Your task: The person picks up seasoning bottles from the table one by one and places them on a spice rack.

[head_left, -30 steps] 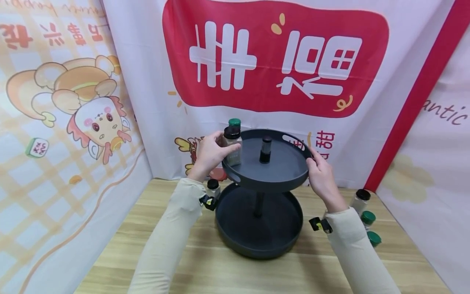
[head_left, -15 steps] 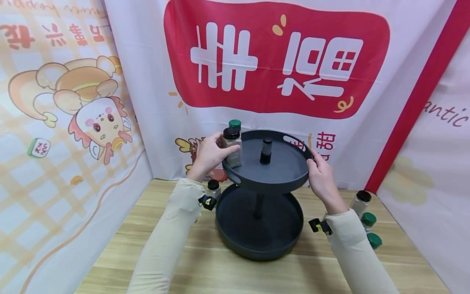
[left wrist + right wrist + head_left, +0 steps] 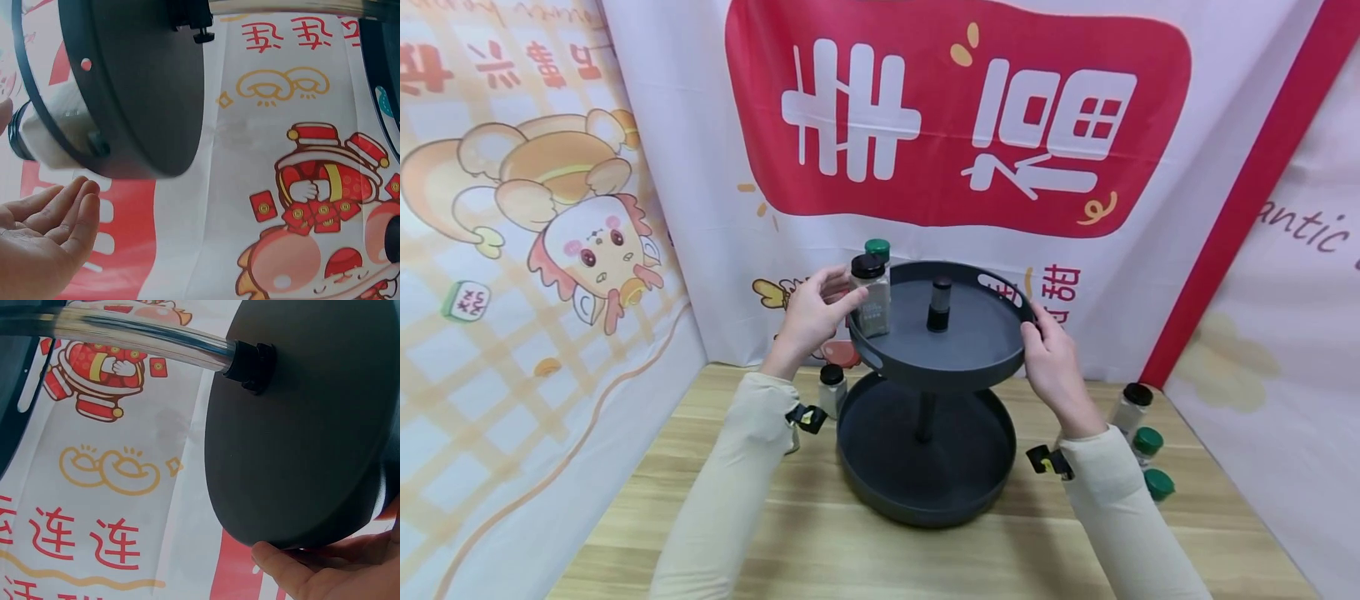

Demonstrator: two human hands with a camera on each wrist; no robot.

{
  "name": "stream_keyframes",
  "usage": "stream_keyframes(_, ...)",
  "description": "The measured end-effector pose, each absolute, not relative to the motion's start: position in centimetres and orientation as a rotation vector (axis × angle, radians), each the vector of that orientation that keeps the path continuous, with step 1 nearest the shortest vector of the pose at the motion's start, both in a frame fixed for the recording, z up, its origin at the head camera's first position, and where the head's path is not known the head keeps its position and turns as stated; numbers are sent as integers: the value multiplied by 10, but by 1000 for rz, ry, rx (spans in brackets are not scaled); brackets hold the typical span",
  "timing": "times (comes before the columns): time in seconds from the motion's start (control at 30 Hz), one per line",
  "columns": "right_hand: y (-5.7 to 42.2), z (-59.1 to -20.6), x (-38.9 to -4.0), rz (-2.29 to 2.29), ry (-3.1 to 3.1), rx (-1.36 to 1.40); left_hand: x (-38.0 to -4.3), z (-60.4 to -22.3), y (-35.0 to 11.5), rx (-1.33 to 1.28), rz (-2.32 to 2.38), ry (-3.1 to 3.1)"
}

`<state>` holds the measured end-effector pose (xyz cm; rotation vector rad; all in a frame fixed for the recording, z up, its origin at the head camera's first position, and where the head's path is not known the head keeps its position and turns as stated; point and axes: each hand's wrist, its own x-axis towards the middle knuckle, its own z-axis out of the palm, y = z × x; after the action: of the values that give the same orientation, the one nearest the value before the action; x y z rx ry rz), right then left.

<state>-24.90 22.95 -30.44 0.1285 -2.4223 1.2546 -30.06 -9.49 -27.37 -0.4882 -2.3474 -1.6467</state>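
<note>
A two-tier dark grey round tray stand (image 3: 925, 500) stands on the wooden table. On the left side of its upper tray (image 3: 977, 333) sits a clear spice jar with a black lid (image 3: 874, 307); a green-lidded jar (image 3: 877, 248) is partly hidden behind it. My left hand (image 3: 808, 317) is beside the black-lidded jar, thumb and fingers spread. The left wrist view shows its fingers (image 3: 78, 215) extended, with a gap to the jar (image 3: 59, 128). My right hand (image 3: 1058, 362) grips the upper tray's right rim, its thumb (image 3: 275, 562) against the tray's underside (image 3: 300, 437).
A black-lidded jar (image 3: 832, 393) stands on the table left of the lower tray. To the right, past my forearm, are another black-lidded jar (image 3: 1133, 408) and two green-lidded jars (image 3: 1147, 443). Printed cloths (image 3: 925, 192) hang behind and at the sides.
My left hand has let go of the black-lidded jar and drawn slightly left, leaving it on the upper tray. The right hand stays on the rim.
</note>
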Motion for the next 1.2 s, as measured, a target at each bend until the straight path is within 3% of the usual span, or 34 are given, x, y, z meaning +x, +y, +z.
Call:
stream_keyframes(0.67, 227, -308, -241, 1132, -2370, 172, -291, -314, -154, -453, -1634, -2503)
stream_keyframes(1.2, 224, -308, -232, 1099, -2360, 205, -300, -391, -204, -294, -1628, -2604)
